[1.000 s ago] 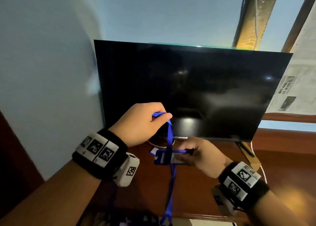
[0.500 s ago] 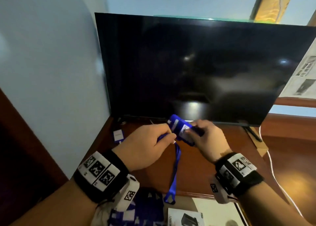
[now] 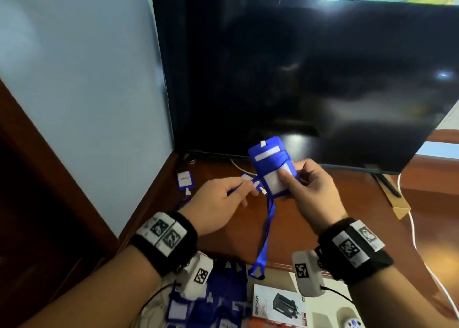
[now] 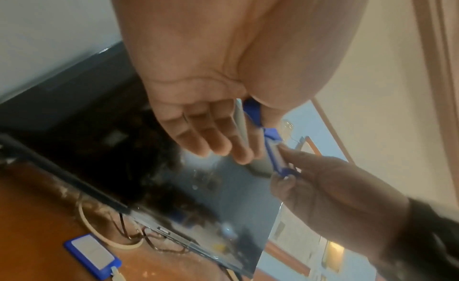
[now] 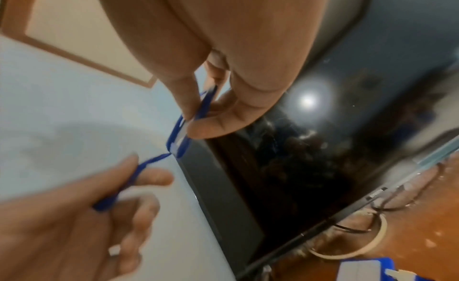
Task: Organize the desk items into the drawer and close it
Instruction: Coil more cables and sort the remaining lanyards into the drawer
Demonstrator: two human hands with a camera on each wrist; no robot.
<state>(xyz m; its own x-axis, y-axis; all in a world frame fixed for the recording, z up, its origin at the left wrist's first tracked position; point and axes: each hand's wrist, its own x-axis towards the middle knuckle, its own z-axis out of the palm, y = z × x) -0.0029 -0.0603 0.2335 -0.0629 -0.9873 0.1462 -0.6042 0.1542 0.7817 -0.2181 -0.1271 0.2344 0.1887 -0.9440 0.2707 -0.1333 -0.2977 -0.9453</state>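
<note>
My right hand [image 3: 301, 186] pinches a blue badge holder [image 3: 272, 166] with a white card window, held upright above the brown desk [image 3: 310, 223] in front of the monitor. Its blue lanyard [image 3: 265, 235] is wound partly round the holder and hangs down past the desk's front edge. My left hand [image 3: 231, 196] pinches the lanyard just left of the holder. In the left wrist view the holder [image 4: 274, 153] shows edge-on between both hands; in the right wrist view the lanyard [image 5: 149, 163] runs from the holder [image 5: 180, 136] to my left hand. Below the desk edge lies the open drawer [image 3: 273, 278].
A large dark monitor [image 3: 298, 79] stands at the back of the desk. A second blue badge holder [image 3: 185, 180] lies at the back left corner. Several blue badge holders [image 3: 218, 300], a product box [image 3: 278, 305] and a small white device [image 3: 350, 321] lie in the drawer. A white cable [image 3: 417, 240] runs at right.
The head view has tilted down, bringing the drawer into sight. My right hand has turned the badge holder upright, and more of the lanyard is wound round it.
</note>
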